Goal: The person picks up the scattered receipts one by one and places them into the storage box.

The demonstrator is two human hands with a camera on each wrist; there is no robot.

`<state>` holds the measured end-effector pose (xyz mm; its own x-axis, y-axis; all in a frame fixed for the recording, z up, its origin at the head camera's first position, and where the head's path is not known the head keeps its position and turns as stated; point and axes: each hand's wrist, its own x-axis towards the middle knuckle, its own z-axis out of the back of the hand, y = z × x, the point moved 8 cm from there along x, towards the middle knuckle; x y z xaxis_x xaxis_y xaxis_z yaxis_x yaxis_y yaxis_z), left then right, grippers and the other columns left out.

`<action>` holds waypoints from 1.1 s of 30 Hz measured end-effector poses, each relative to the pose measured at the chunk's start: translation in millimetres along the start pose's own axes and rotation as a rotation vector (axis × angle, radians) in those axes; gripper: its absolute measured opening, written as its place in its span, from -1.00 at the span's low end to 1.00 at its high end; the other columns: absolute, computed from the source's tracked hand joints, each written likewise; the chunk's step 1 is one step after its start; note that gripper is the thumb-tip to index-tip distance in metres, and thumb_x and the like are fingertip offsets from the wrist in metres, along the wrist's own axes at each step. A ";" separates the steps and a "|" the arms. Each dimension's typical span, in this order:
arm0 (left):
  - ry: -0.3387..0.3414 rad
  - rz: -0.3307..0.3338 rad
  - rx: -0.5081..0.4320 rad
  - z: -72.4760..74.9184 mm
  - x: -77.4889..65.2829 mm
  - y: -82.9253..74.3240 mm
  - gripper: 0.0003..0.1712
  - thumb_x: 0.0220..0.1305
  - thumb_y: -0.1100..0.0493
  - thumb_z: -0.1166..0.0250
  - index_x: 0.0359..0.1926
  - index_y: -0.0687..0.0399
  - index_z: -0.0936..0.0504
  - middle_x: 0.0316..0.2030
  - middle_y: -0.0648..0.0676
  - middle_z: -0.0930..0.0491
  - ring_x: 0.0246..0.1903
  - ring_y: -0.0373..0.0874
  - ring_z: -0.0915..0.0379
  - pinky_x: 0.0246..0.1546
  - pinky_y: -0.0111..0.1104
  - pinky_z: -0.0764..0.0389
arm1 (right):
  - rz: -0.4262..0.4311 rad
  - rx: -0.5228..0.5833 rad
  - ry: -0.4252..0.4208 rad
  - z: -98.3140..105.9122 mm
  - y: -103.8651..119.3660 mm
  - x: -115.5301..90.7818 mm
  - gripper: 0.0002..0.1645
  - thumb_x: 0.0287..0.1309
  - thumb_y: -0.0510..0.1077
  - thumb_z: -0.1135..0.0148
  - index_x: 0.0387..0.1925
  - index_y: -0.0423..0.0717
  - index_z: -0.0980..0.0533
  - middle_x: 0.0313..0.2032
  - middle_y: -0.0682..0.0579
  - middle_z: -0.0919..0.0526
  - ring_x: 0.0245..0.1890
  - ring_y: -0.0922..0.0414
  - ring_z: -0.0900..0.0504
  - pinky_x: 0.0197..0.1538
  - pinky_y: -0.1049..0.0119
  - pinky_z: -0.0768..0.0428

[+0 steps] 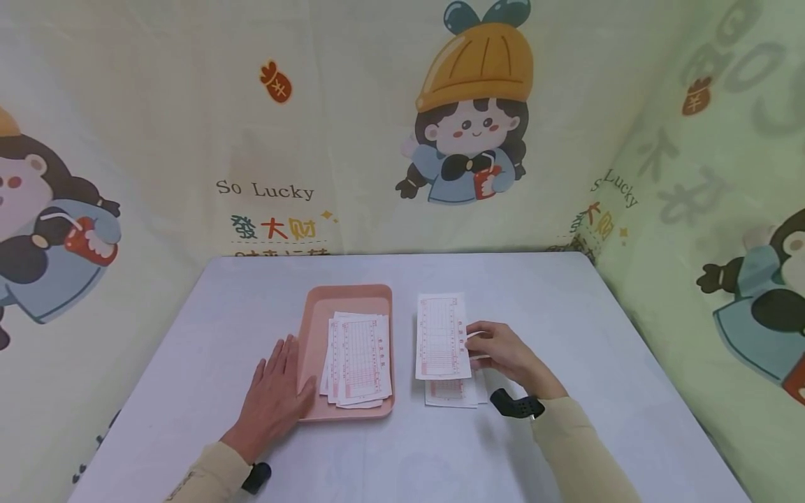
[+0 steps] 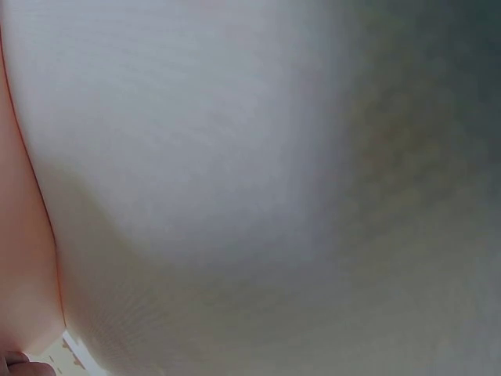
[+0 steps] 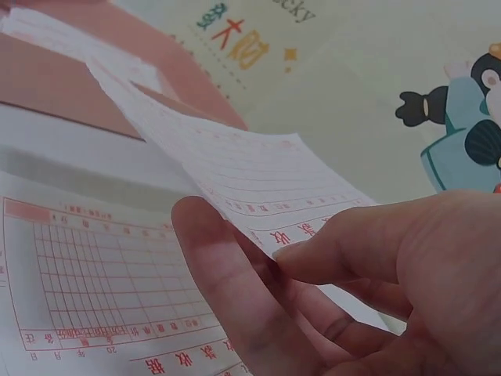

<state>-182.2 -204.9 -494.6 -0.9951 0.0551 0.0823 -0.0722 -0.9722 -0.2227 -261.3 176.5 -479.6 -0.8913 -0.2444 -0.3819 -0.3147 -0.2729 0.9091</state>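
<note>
A printed receipt slip [image 1: 442,335], white with a red grid, is pinched along its right edge by my right hand [image 1: 503,353]. In the right wrist view that slip [image 3: 250,168] bends upward between thumb and fingers, over another slip [image 3: 117,274] lying on the table. My left hand [image 1: 273,391] rests with straight fingers at the left rim of a pink tray [image 1: 317,307]. Inside the tray lies a loose pile of similar slips [image 1: 361,360], edges uneven. The left wrist view holds mostly blurred pale surface, with a strip of skin at its left side.
More slips [image 1: 449,395] lie on the white table [image 1: 251,293] below the lifted one, right of the tray. A cartoon-printed cloth [image 1: 358,126] hangs behind the table and along both sides. Black bands sit on both wrists.
</note>
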 end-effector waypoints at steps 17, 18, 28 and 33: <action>-0.002 0.005 -0.003 3.1 -0.9 -1.5 -0.06 0.40 -0.15 -0.01 0.53 0.36 0.09 0.53 0.33 0.02 0.53 0.26 0.15 0.45 0.24 -0.01 | 0.027 0.001 0.039 -30.2 13.6 7.3 -0.60 0.30 -0.24 -0.16 0.15 -0.25 -0.47 -0.10 -0.16 -0.68 -0.26 0.02 -0.68 -0.25 0.30 -0.70; -0.001 0.005 -0.002 3.3 -0.8 -1.6 -0.06 0.40 -0.15 0.00 0.53 0.36 0.09 0.53 0.33 0.02 0.53 0.26 0.15 0.46 0.23 -0.01 | 0.029 0.002 0.040 -32.1 14.9 7.7 -0.60 0.29 -0.24 -0.16 0.14 -0.25 -0.47 -0.10 -0.16 -0.68 -0.27 0.03 -0.69 -0.25 0.30 -0.71; -0.002 0.001 0.000 3.5 -1.1 1.6 -0.06 0.40 -0.14 -0.02 0.53 0.37 0.08 0.53 0.33 0.02 0.53 0.26 0.15 0.46 0.23 -0.01 | 0.045 0.028 0.111 -64.1 28.2 12.8 -0.62 0.28 -0.29 -0.15 0.12 -0.28 -0.47 -0.12 -0.18 -0.67 -0.27 0.05 -0.71 -0.27 0.30 -0.73; -0.001 0.002 -0.004 3.1 -0.6 1.5 -0.05 0.39 -0.14 -0.03 0.53 0.36 0.07 0.54 0.32 0.02 0.53 0.26 0.16 0.46 0.22 0.00 | 0.054 0.015 0.136 -79.5 33.3 14.1 -0.62 0.29 -0.28 -0.15 0.12 -0.30 -0.46 -0.12 -0.18 -0.67 -0.28 0.07 -0.70 -0.26 0.28 -0.74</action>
<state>-181.5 -207.1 -492.0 -0.9952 0.0530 0.0827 -0.0706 -0.9713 -0.2270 -258.5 90.0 -468.0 -0.8550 -0.3821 -0.3507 -0.2734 -0.2426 0.9308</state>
